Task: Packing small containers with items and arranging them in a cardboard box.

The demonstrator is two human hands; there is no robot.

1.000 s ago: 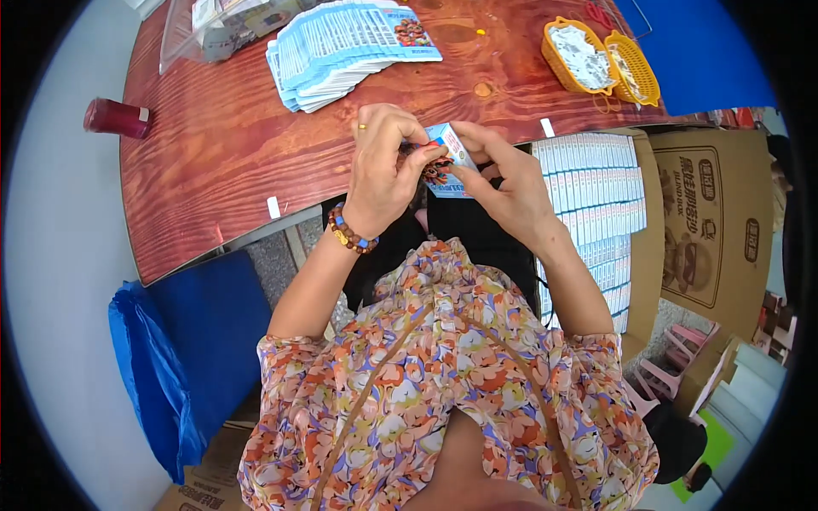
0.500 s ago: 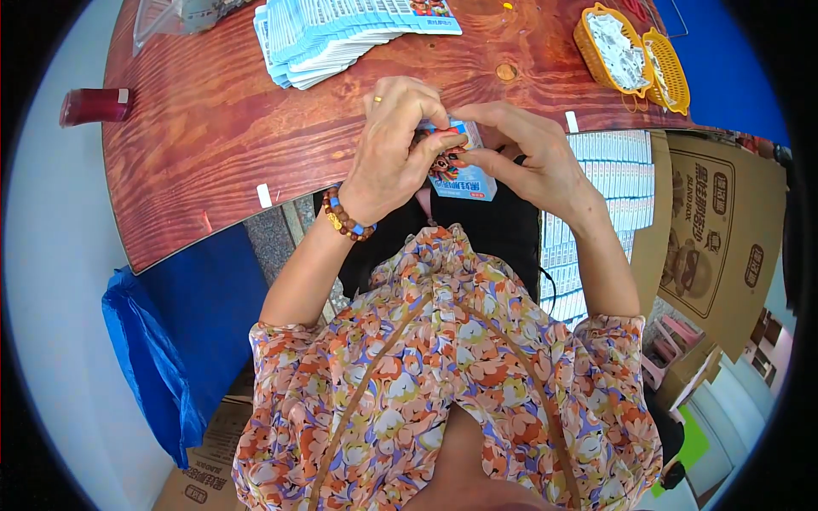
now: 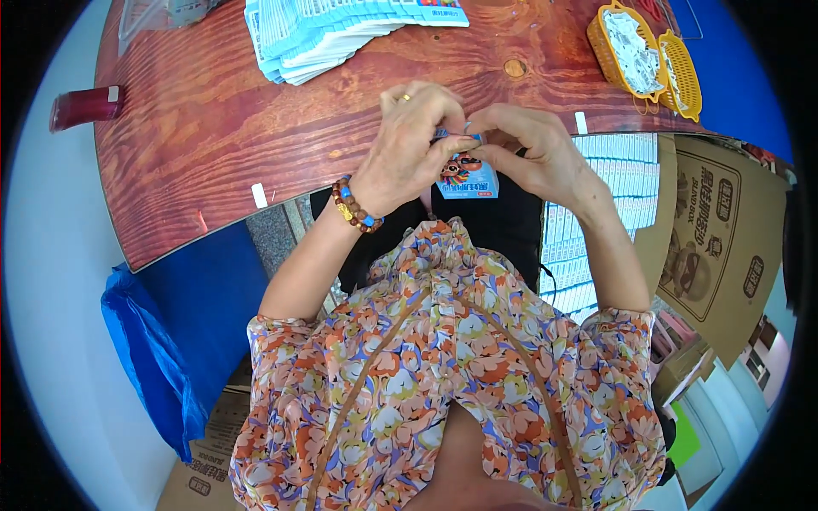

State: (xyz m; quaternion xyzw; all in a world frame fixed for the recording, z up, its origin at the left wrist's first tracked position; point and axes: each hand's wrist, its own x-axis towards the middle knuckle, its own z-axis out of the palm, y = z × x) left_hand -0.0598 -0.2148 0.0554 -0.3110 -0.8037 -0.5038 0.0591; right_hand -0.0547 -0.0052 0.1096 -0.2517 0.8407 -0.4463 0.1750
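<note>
A small light-blue printed carton [image 3: 469, 182] with a colourful cartoon picture hangs just off the table's near edge, between my two hands. My left hand [image 3: 413, 140] has its thumb and fingers closed on the carton's upper left part. From the other side my right hand [image 3: 532, 153] pinches the top edge with thumb and forefinger. The fingers of both hands meet at the carton's top end and hide most of it. Beyond my hands a fanned stack of flat light-blue cartons [image 3: 328, 38] lies on the wood-grain table [image 3: 221, 111].
Two yellow baskets [image 3: 603, 51] at the far right hold small white packets [image 3: 635, 55]. A dark red cylinder [image 3: 87, 108] lies by the left edge. Right of my lap, an open cardboard box [image 3: 720, 238] holds rows of light-blue cartons [image 3: 584, 226]. Blue sheeting [image 3: 158, 366] hangs at lower left.
The carton's top end is more covered by my fingers, which have drawn closer to it. My right hand has shifted slightly right. The view has tilted a little.
</note>
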